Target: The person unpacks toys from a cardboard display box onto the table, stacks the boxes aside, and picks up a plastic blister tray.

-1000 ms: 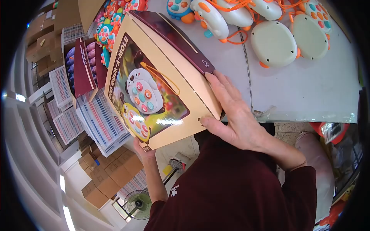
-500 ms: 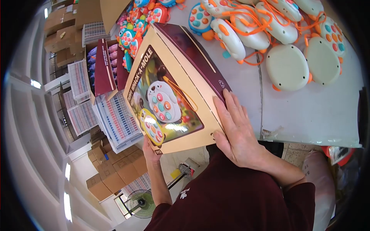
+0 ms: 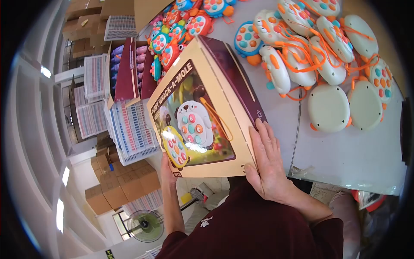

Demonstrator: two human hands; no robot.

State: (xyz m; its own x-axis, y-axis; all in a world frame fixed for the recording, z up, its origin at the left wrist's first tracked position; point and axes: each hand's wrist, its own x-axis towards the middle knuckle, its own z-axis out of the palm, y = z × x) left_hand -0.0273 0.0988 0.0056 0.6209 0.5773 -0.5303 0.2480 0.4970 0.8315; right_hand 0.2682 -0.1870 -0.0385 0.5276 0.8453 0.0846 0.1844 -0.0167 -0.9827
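A cream and maroon box (image 3: 241,159) labelled "Puppy Whack-A-Mole" is held tilted in front of my body, with a picture of a white puppy toy and a yellow one on its face. My left hand (image 3: 167,169) grips its lower left corner, the fingers partly hidden behind it. My right hand (image 3: 271,166) lies along the lower right edge, thumb on the front face and fingers on the maroon-edged side. To the right of the box, white toys (image 3: 328,108) with orange straps lie in a group on the table (image 3: 345,155), with a blue toy (image 3: 249,39) beside them.
Colourful toys (image 3: 170,54) are piled behind the box. An open maroon box (image 3: 126,77) of purple and pink items stands at left, near stacked white crates (image 3: 133,129). Cardboard boxes (image 3: 123,185) and a fan (image 3: 146,225) are at lower left.
The box and both hands appear further right and slightly lower in the view, as do the table and toys. More white toys have come into view. Both hands keep their hold.
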